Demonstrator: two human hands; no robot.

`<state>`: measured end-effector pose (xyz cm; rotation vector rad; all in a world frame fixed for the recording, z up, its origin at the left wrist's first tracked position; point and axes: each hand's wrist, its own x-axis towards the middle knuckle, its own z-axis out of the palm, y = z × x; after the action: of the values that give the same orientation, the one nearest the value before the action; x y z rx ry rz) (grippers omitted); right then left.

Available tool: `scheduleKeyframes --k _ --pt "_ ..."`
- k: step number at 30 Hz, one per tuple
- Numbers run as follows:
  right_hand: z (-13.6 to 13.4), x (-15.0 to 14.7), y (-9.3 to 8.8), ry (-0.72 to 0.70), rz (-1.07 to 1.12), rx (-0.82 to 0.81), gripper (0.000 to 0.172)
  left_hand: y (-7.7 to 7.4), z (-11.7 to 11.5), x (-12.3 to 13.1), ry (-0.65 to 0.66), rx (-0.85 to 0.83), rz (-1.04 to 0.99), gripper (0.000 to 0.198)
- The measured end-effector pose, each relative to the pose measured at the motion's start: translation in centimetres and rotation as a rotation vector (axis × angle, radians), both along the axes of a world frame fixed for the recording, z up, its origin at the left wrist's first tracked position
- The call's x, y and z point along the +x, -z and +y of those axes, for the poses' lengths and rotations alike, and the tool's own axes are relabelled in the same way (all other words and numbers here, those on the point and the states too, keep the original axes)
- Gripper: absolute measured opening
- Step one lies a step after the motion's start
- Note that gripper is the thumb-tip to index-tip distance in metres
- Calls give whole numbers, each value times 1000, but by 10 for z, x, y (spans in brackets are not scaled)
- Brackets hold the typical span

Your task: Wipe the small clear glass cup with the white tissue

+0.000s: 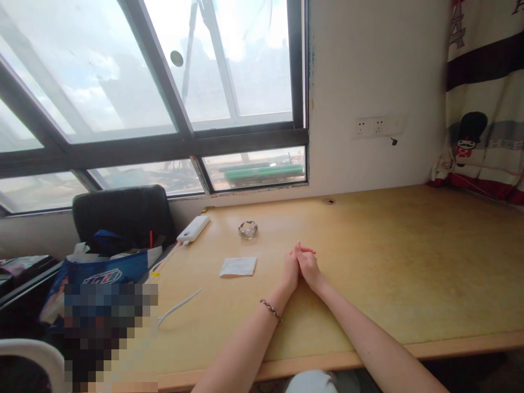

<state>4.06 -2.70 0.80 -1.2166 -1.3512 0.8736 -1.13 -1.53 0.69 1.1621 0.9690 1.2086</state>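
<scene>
No full word legible
At 8 o'clock, blurred white lettering (102, 277) on the blue bag (123, 265); at 2, a cut-off letter (518, 6) on the curtain (483, 103); at 11, an unreadable sticker (177, 58) on the window (262, 76)

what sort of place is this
Probably a room in a home or dormitory, though a small office is possible: a wood-toned desk by a wide window, and a curtain printed with a toy-like soldier.
</scene>
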Motion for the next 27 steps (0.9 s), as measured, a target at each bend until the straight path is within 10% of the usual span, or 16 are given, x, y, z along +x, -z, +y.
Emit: scheduleKeyframes --k 27 --pt "-1 0 -2 19 -152 97 60 9 6 -2 19 114 68 49"
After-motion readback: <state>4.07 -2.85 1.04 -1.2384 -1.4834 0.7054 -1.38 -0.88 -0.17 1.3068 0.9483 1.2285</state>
